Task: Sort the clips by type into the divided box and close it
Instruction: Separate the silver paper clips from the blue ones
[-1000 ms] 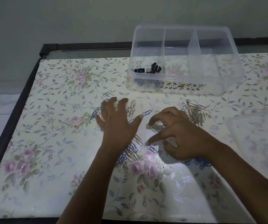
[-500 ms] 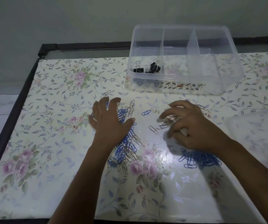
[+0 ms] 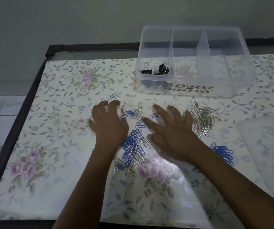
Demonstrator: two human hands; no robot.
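Head view: left hand [image 3: 110,125] overlaps mixed clips [image 3: 133,153]; lid [image 3: 268,146] blurred, cropped.

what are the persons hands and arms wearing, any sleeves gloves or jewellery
Nothing worn shows. The left hand and right hand are bare, with no gloves. The left forearm and right forearm are uncovered to the frame edge, with no sleeve, watch or bracelet in view. The dim light leaves it unclear whether there is a ring.
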